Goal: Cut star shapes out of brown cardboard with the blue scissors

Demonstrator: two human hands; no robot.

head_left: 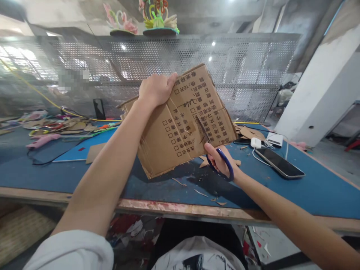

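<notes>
A brown sheet of cardboard [160, 146] printed with black characters is held up tilted above the blue tabletop. My left hand [157, 89] grips its upper edge, the fingers partly hidden behind it. Blue-handled scissors [231, 169] are in my right hand [222, 159], whose fingers are closed round the handles. The blades lie against the lower right part of the cardboard, where a dark slit shows. Small cardboard scraps [201, 193] lie on the table below.
A pink glue gun [45, 141] and a blue sheet [71, 153] lie at left. To the right are a phone [279, 162], a white charger [255, 143] and cables. A perforated metal panel [112, 56] stands behind, with colourful pipe-cleaner pieces [160, 22] on top. The wooden table edge [180, 210] runs in front.
</notes>
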